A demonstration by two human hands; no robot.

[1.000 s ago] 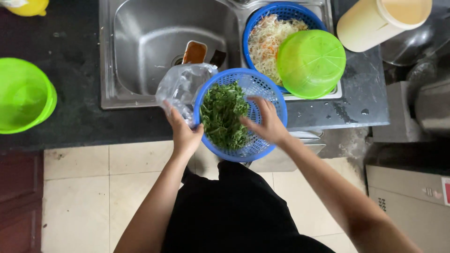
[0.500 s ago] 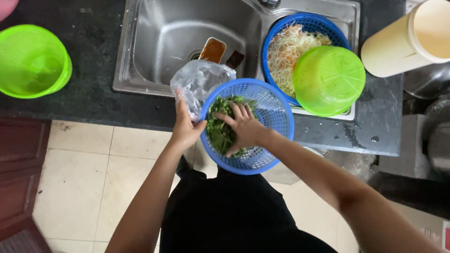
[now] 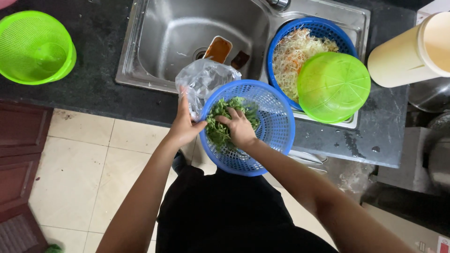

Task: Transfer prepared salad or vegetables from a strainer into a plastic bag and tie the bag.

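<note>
Deeper into the leafy greens (image 3: 220, 129) went the right hand (image 3: 241, 129) — grip closed on them — left hand (image 3: 183, 125) clasping the clear bag (image 3: 204, 79).

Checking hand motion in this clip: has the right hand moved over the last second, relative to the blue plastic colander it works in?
Yes. The right hand went from the near rim of the blue plastic colander inward, onto the leafy greens toward the left side.

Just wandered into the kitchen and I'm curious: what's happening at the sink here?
A person stands at the counter with a blue basket of leafy greens. The right hand is down in the greens, while the left hand holds a clear plastic bag against the basket's rim. Beside the steel sink, another blue basket of shredded vegetables has a green strainer resting on it. A second green strainer sits on the dark counter.
</note>
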